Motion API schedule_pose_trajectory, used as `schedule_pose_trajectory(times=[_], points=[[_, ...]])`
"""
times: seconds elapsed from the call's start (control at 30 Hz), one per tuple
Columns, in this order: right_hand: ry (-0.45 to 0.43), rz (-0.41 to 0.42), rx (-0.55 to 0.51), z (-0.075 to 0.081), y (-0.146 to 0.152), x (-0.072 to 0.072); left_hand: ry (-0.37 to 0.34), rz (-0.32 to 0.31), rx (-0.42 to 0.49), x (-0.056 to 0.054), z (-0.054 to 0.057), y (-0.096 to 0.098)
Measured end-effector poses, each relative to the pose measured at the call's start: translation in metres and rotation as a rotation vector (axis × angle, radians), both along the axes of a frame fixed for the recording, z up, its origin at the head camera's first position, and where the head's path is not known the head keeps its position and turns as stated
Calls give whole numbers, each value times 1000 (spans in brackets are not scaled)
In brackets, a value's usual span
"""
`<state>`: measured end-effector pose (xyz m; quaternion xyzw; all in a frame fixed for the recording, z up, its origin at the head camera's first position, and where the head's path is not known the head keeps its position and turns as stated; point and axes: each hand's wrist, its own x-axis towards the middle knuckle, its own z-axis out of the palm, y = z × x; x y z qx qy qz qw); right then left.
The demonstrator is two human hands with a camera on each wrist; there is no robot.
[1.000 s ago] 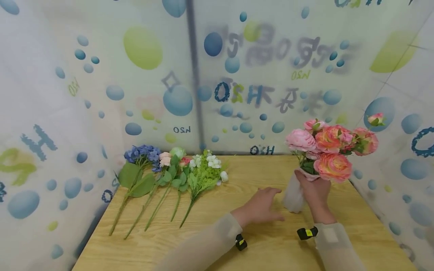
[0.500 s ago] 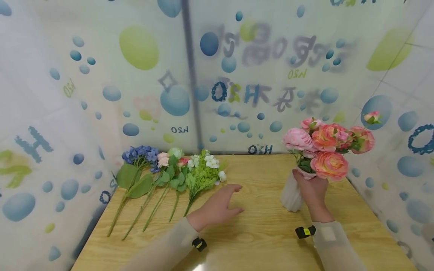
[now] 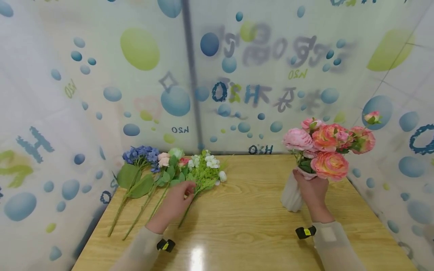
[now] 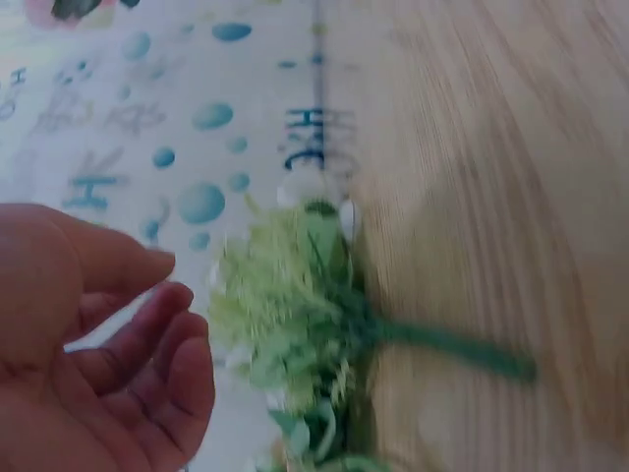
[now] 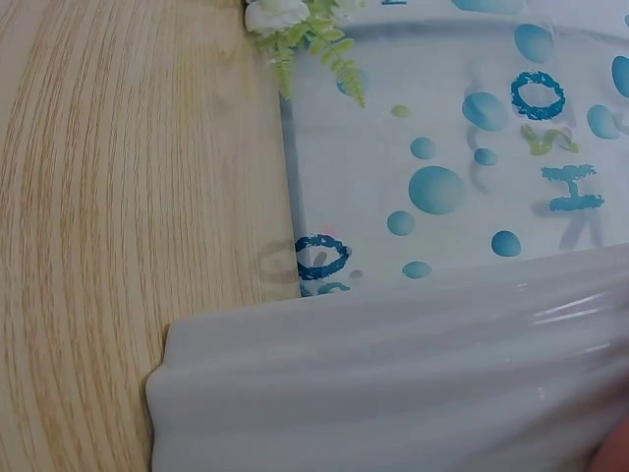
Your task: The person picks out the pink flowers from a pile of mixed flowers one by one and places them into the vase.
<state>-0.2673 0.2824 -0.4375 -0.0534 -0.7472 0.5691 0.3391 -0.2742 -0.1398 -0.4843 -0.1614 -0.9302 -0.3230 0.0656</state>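
My right hand [image 3: 312, 192] grips a white ribbed vase [image 3: 291, 195] near its top. Pink and orange artificial flowers [image 3: 329, 165] rise out of the vase, which leans slightly. Over the stem of a white-flowered green spray [image 3: 205, 175], my left hand [image 3: 174, 201] hovers with loosely bent fingers. In the left wrist view a gap shows between those fingers and the spray's leaves [image 4: 285, 305]; nothing is held. The vase's ribbed side [image 5: 393, 383] fills the lower part of the right wrist view, where only a sliver of the hand shows.
Left of the spray lie a blue hydrangea stem [image 3: 142, 156], a pale peach flower [image 3: 163, 160], a pale green flower [image 3: 176, 152] and a reddish bloom [image 3: 184, 162]. A printed curtain [image 3: 230, 113] stands behind the wooden table [image 3: 244, 222].
My left hand has moved left from beside the vase to the white-flowered spray, its fingers bending somewhat. My right hand has kept its grip on the vase, which stays in place.
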Motion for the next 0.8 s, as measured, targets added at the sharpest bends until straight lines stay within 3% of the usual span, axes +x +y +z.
schedule_pose_trajectory(times=[0.17,0.3,0.43,0.67,0.8], points=[[-21,5,0,1,-1,0,-171,170,-29,2,-11,-32],[-21,6,-2,1,-1,1,-311,187,-84,5,-20,-46],[-6,13,1,0,-1,0,-306,200,-132,6,-24,-52],[-11,9,-13,-1,0,-2,-268,232,-123,0,-35,-55],[-18,3,-16,-1,0,-2,-263,229,-138,-1,-32,-56]])
